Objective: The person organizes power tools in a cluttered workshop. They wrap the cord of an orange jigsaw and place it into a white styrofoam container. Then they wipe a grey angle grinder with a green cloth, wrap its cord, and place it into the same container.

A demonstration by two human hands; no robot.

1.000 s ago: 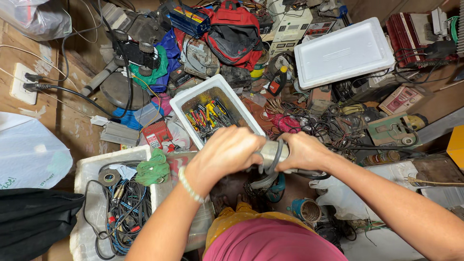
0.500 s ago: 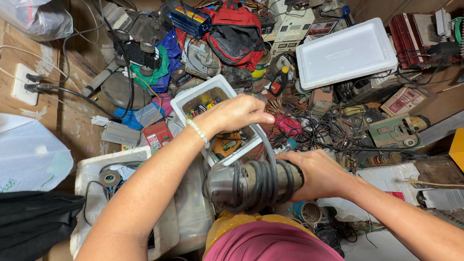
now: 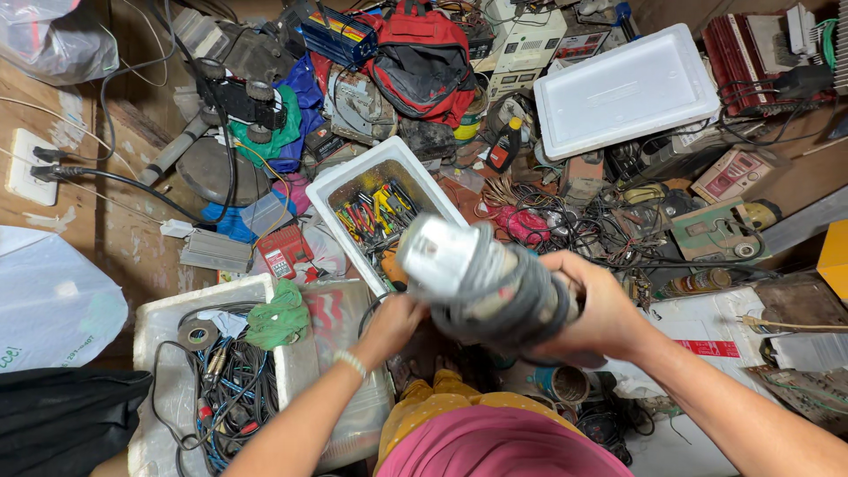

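Note:
My right hand (image 3: 602, 311) grips a grey and black cylindrical power tool (image 3: 481, 283), held up close to the camera with its silvery end pointing up and left. My left hand (image 3: 393, 320) is just below the tool's front end, its fingers curled around the tool's black cord (image 3: 369, 311). Behind the tool stands a white foam box (image 3: 389, 152) filled with pliers and screwdrivers with coloured handles. The tool hides the near corner of that box.
A white tub (image 3: 163, 311) of cables and tape with a green cloth (image 3: 278, 318) sits at lower left. Further back are a white foam lid (image 3: 627, 88), a red backpack (image 3: 420, 53) and heaps of electronics and tangled wires. A wall socket (image 3: 22, 168) is at left.
The tool has been lifted nearer the camera and turned end-on. My left hand left the tool, reached to the white tool box, then drew back under the tool to the cord.

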